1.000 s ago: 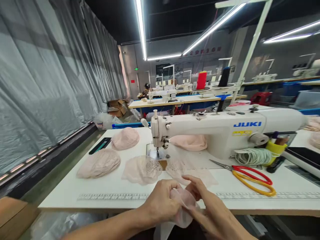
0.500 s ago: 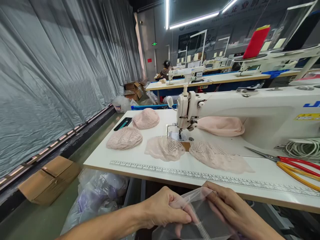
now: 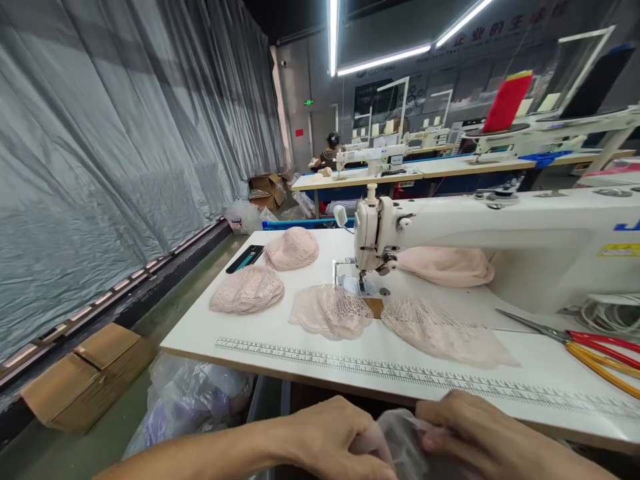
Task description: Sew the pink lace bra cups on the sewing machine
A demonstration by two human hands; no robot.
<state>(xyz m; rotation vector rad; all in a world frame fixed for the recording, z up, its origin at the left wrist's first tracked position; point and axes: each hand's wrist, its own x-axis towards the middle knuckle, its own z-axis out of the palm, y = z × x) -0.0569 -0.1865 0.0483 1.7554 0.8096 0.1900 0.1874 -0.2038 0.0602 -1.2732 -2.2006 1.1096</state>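
My left hand [image 3: 345, 433] is closed on a thin see-through sheet [image 3: 400, 433], below the front edge of the sewing table. My right hand [image 3: 463, 427], smeared by motion, grips the other side of it with curled fingers. Whether the sheet is plastic or sheer cloth I cannot tell; its lower part is out of frame. Above the hands, a pale pink lace piece [image 3: 330, 312] and a second lace piece [image 3: 445, 333] lie flat on the table. Farther left rest a stack of lace cups [image 3: 247, 291] and a rounded pink cup [image 3: 293, 249].
A white sewing machine [image 3: 450, 220] spans the table's right half, with pink cups [image 3: 445, 267] behind its needle. Scissors [image 3: 565, 337] with red and yellow handles lie at right. A phone [image 3: 245, 259] lies at left. Cardboard box [image 3: 83, 377] and plastic bags [image 3: 195, 400] stand below. A person [image 3: 330, 150] sits far back.
Both hands have moved lower in the picture, and the sheet is more bunched between them. The view has tilted up slightly, so the table sits lower. The lace pieces stay in place.
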